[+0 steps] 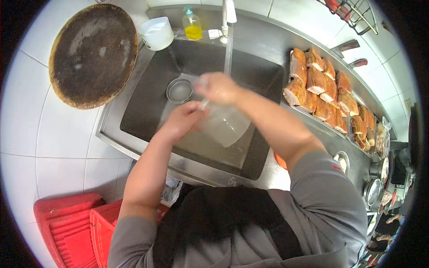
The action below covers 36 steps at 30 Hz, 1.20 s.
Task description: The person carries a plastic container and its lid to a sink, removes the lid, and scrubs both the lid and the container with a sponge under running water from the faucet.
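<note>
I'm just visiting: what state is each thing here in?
Tap: running.
Pump bottle: upright, partly filled with yellow liquid.
Round board: stained dark.
Meat pieces: cut, browned outside.
Translucent container: held over the sink.
Left hand: gripping the container's edge.
Right hand: blurred, close to the container; grip unclear.

Left forearm (148, 176) runs forward and inward, bare to the elbow. Left hand (181, 121) is curled, thumb toward the index finger. Right forearm (273, 119), also bare, slants across to my left. Right hand (219, 89) is farther forward, close to the left, back up, fingers curled. Fingertips blurred, can't tell grip.
</note>
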Each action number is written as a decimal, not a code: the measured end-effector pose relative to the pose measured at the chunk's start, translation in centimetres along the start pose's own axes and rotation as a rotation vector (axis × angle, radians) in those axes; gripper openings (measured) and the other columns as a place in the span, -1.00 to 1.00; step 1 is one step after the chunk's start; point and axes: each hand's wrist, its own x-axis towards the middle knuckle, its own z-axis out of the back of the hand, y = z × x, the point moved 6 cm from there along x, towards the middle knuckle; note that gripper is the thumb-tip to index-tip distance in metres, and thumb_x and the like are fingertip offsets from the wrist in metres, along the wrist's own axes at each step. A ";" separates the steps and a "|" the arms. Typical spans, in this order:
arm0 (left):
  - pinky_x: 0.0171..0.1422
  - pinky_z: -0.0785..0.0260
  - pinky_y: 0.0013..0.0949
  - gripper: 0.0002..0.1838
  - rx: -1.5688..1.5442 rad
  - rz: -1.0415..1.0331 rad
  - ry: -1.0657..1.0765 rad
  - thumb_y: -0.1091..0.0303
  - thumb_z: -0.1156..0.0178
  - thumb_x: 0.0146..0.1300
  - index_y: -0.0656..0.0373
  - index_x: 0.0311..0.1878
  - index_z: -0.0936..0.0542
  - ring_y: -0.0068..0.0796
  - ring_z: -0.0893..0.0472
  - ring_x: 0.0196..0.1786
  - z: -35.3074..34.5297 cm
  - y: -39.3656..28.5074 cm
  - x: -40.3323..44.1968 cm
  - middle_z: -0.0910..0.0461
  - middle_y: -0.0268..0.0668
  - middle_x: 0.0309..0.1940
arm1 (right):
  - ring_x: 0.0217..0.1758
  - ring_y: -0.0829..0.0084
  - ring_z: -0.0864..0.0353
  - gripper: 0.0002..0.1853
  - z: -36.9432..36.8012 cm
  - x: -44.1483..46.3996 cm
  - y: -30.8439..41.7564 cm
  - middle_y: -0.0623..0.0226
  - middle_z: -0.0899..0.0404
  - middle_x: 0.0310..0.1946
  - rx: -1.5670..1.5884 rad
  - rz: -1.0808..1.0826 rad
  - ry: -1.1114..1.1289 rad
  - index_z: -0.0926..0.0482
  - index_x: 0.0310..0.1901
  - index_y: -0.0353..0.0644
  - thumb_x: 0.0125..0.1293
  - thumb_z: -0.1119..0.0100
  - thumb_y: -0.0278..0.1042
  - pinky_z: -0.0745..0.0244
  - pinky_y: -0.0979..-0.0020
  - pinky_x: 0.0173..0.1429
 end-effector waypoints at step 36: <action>-0.03 -0.45 -0.30 -0.74 -0.298 0.101 -0.214 0.25 0.02 0.48 0.03 0.12 -0.53 -0.52 -0.58 0.03 0.8 2.4 3.3 -0.62 -0.41 -0.01 | 0.01 -0.07 -0.64 -0.63 -3.6 -3.4 0.1 -0.11 -0.65 -0.10 -0.029 0.214 -0.576 -0.56 0.03 -0.30 0.42 0.05 -0.18 -0.51 0.02 0.12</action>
